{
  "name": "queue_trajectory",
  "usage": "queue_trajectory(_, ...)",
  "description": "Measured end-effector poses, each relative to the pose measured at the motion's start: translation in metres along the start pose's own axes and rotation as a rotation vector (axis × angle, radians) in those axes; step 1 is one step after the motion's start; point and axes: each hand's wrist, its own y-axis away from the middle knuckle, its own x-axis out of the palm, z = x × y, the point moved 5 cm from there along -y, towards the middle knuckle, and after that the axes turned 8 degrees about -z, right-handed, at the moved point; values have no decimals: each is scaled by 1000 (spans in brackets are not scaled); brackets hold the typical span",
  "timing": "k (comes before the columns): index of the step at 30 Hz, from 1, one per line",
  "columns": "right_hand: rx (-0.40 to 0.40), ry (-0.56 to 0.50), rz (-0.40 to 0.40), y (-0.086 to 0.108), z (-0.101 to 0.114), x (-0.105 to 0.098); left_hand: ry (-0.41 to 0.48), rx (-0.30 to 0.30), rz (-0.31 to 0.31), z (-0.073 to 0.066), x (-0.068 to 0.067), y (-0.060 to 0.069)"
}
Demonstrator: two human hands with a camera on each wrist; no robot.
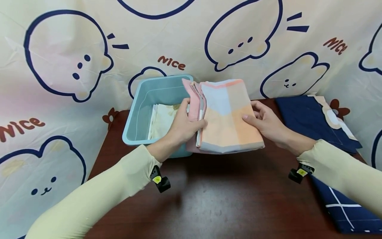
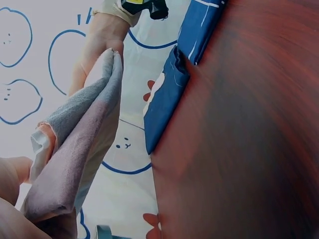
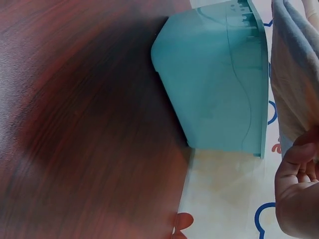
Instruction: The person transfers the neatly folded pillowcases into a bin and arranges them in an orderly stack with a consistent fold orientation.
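Observation:
Held up above the table is a thick folded cloth (image 1: 226,116) in orange, pale blue and pink blocks. My left hand (image 1: 183,124) grips its layered left edge, with the thumb across the front. On the opposite side, my right hand (image 1: 270,124) pinches the right edge between thumb and fingers. Seen in the left wrist view, the folded layers of the cloth (image 2: 75,149) stretch between both hands. Behind and left of the cloth stands a teal bin (image 1: 129,129), partly covered by the left hand. Inside the bin lies a whitish folded cloth (image 1: 162,121) with tan patches.
A navy folded cloth (image 1: 301,116) with a pale patterned edge lies at the table's back right. Nearer on the right is another navy cloth (image 1: 352,209) with white lines. A printed curtain (image 1: 191,39) hangs behind the dark red-brown table (image 1: 209,199).

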Motion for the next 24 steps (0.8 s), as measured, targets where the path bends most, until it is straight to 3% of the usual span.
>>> queue_trajectory(24,-17,-31,5,-20,10,29,-41,-35,-35,0,-36,-4)
